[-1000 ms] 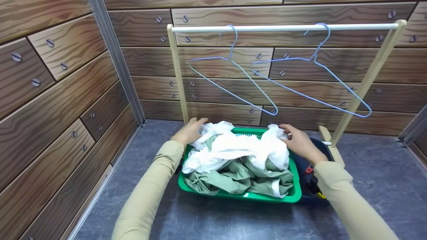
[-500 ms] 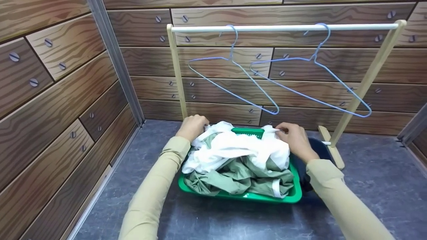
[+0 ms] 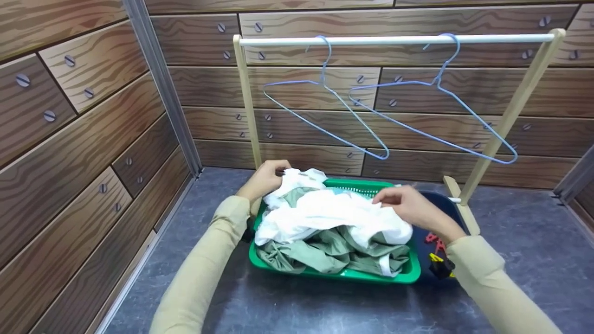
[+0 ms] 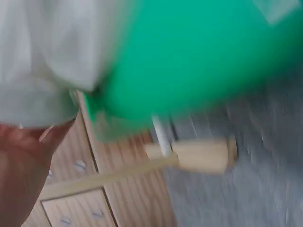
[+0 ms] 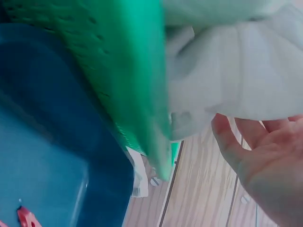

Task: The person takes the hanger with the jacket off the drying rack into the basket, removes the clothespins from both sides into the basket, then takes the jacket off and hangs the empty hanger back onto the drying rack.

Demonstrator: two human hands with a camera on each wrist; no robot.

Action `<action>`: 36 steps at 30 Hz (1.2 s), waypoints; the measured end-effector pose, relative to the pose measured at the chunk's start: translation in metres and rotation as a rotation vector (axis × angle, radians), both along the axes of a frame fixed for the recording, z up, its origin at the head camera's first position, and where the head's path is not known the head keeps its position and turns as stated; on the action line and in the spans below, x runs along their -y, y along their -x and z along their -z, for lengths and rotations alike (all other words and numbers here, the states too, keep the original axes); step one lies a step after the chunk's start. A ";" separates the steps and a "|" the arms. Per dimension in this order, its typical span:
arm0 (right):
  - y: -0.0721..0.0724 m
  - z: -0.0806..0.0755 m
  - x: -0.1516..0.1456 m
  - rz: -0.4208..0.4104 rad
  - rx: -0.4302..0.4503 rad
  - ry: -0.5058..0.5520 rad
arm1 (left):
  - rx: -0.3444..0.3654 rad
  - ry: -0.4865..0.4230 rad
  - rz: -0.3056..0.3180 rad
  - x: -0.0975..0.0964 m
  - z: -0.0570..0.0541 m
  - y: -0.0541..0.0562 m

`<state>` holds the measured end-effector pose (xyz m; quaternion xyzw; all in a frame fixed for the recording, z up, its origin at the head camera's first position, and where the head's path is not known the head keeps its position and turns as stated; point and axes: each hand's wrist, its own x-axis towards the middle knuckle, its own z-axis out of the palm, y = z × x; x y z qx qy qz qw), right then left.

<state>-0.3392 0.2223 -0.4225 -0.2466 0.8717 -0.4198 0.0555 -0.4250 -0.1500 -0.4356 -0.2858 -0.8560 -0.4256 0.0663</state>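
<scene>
A rumpled white garment (image 3: 334, 213) lies on top of a sage-green garment (image 3: 320, 253) in a green basket (image 3: 338, 274). At the basket's back left corner, my left hand (image 3: 264, 180) grips a bunched part of the white garment; the left wrist view shows cloth over its fingers, blurred. My right hand (image 3: 413, 208) pinches the white cloth near the basket's right side. In the right wrist view the white cloth (image 5: 246, 71) covers the fingertips of that hand (image 5: 265, 156). Folds hide the garment's shape.
A rack with a white rail (image 3: 385, 41) and wooden posts stands behind the basket. Two blue wire hangers, one left (image 3: 325, 116) and one right (image 3: 436, 111), hang from it. Right of the basket sits a dark blue tub (image 3: 441, 199) containing red clips (image 3: 436, 240) and a black-and-yellow object (image 3: 440, 265).
My right hand has left the raised white fold at the back and come lower, toward me. That fold has dropped, baring the basket's back rim. My left hand has barely shifted.
</scene>
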 end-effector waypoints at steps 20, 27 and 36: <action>-0.051 -0.001 0.006 0.033 -0.085 0.077 | 0.088 0.489 0.169 -0.015 -0.006 -0.072; -0.069 -0.002 0.018 0.015 -0.114 0.037 | 0.189 0.289 0.209 -0.004 -0.017 -0.062; -0.073 0.016 0.019 -0.053 -0.148 0.044 | 0.248 0.047 -0.103 0.000 -0.026 -0.018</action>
